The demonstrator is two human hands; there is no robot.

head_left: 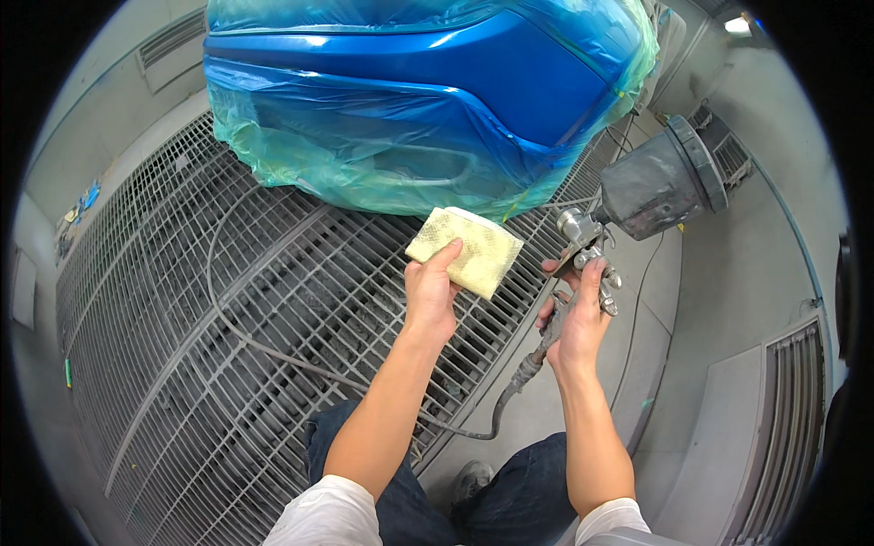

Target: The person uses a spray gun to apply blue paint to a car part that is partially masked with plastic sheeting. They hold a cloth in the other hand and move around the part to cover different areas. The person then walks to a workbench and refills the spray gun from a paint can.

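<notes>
My left hand grips a folded pale yellow mesh cloth, thumb across its top, in front of a blue car body panel wrapped around in translucent green plastic sheeting. To its right, my right hand is wrapped round a grey-coated spray gun, held tilted, with a large grey cup on it pointing up and right. An air hose runs from the bottom of the gun's handle down and curves away to the left over the floor grating.
I stand at the edge of a metal floor grate inside grey walls. A slatted vent is at the lower right. Small blue and pale items lie along the left edge. A thin cable runs along the floor at the right.
</notes>
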